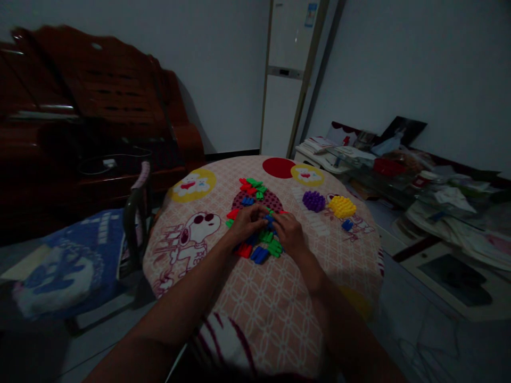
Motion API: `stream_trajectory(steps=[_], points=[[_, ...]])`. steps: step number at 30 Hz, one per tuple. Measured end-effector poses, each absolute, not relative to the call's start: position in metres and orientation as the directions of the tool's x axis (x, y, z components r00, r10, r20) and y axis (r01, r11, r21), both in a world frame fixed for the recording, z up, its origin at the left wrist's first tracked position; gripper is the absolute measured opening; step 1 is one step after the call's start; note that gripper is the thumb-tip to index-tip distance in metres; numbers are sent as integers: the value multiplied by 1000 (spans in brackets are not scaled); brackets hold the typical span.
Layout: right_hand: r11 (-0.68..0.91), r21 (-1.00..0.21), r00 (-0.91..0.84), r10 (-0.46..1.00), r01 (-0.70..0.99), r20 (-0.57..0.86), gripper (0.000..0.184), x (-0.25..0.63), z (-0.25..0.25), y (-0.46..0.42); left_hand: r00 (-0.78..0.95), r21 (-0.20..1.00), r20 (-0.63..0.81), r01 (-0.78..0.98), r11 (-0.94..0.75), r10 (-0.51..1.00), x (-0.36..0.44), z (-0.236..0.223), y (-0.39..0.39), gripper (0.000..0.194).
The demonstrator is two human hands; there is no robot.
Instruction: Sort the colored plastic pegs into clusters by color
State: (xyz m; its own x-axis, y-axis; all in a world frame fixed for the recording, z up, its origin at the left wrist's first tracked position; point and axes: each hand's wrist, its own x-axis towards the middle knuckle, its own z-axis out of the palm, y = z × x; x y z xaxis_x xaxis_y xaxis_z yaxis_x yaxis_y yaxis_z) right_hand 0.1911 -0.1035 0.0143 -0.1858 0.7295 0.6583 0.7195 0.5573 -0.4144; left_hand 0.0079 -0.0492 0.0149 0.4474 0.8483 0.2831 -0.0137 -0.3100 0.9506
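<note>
Toy building blocks in red, green and blue lie in a loose pile on the round table's cloth. My left hand and my right hand meet over this pile, fingers closed in a pinch. Between the fingertips are a small green block and a blue block; whether they are joined is too small to tell. Nearer to me are a blue block, a green block and a red block. Beyond the hands are more green blocks and red blocks. My hands hide part of the pile.
Right of my hands sit a purple block cluster, a yellow block cluster and a lone blue block. A chair with a blue cushion stands at the left. Along the right wall is a cluttered cabinet.
</note>
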Motion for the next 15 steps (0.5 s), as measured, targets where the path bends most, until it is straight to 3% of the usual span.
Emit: stream_trajectory(steps=[4, 7, 11, 15], points=[[540, -475, -224, 790, 694, 571, 24, 201, 14, -105, 482, 941, 298, -6, -337, 824, 12, 17, -51, 37], [465, -555, -100, 820, 690, 563, 21, 218, 19, -106, 449, 942, 293, 15, -334, 844, 9, 23, -54, 41], [210, -731, 376, 747, 649, 548, 19, 272, 28, -107, 266, 944, 295, 65, -322, 918, -7, 31, -50, 46], [28, -875, 812, 360, 483, 460, 26, 342, 30, -116, 52, 953, 296, 56, -299, 954, -22, 29, -41, 40]])
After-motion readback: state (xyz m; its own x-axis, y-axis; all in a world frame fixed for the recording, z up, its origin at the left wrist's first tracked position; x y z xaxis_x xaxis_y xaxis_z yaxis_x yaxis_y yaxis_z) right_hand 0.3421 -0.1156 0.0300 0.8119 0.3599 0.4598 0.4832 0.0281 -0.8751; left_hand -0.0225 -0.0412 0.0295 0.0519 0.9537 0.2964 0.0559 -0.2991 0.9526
